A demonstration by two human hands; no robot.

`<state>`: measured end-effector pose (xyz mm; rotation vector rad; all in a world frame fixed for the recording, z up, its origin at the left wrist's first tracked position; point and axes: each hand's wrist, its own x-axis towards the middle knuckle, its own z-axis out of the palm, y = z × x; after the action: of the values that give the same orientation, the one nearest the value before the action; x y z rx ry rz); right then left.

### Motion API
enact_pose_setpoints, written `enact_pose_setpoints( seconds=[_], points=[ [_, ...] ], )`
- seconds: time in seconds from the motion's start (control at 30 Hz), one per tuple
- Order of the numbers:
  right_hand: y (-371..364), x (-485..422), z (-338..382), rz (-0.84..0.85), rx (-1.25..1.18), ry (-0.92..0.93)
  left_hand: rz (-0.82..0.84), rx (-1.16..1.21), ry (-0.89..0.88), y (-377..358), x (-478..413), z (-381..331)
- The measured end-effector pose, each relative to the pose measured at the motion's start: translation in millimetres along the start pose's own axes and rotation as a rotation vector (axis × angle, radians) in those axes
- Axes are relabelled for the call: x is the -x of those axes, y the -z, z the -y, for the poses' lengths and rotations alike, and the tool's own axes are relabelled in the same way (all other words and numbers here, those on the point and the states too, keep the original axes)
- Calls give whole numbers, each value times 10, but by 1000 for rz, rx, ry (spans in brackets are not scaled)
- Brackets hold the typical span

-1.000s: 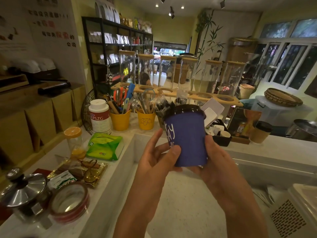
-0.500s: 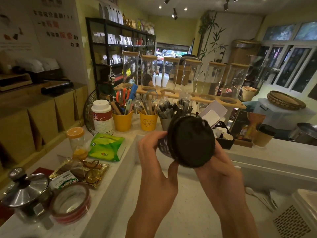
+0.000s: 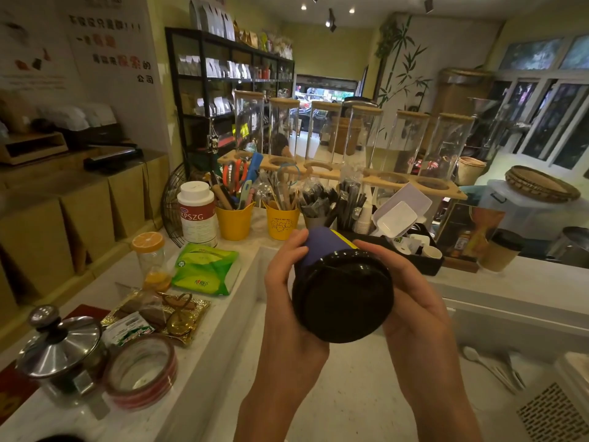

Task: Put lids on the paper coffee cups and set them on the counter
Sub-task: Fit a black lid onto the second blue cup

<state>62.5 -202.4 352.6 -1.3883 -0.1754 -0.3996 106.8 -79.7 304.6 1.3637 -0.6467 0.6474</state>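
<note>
I hold a blue paper coffee cup (image 3: pixel 322 247) in both hands above the lower counter, tipped so its black lid (image 3: pixel 342 301) faces me. My left hand (image 3: pixel 287 298) wraps the cup's left side and underside. My right hand (image 3: pixel 411 291) grips the right side, fingers along the lid's rim. The lid sits on the cup's mouth. A brown paper cup with a black lid (image 3: pixel 501 250) stands on the raised counter (image 3: pixel 526 291) at the right.
On the left counter lie a green wipes pack (image 3: pixel 207 269), an orange-lidded jar (image 3: pixel 149 260), a tape roll (image 3: pixel 141 371) and a steel pot (image 3: pixel 60 349). Yellow utensil buckets (image 3: pixel 234 221) and a black tray (image 3: pixel 414 250) stand behind the cup. Spoons (image 3: pixel 490 368) lie lower right.
The cup went from upright with its blue side to me to tipped over, lid facing me. Both hands stayed on it and lowered slightly.
</note>
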Motion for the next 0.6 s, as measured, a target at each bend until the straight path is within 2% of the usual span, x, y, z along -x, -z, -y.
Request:
enact_pose_setpoints(
  seconds=[0.1, 0.17, 0.23, 0.33, 0.4, 0.47, 0.6],
  points=[
    [26, 37, -2, -7, -48, -15, 4, -181, -122, -9, -9, 24],
    [40, -4, -15, -17, 22, -25, 33, -237, -86, 4, 2, -10],
    [61, 6, -45, -57, 148, -8, 124, -149, 123, 29, 18, -90],
    [103, 11, -14, -100, 220, -1, 264, 175, 504, 71, 88, -110],
    [142, 11, 28, -128, 301, 26, 354, 190, 600, 118, 121, -56],
    [176, 24, 81, -85, 411, 72, 420, 57, 535, 123, 148, -18],
    [263, 41, 134, 47, 604, 134, 423, -117, 344, 133, 157, 12]
  ],
)
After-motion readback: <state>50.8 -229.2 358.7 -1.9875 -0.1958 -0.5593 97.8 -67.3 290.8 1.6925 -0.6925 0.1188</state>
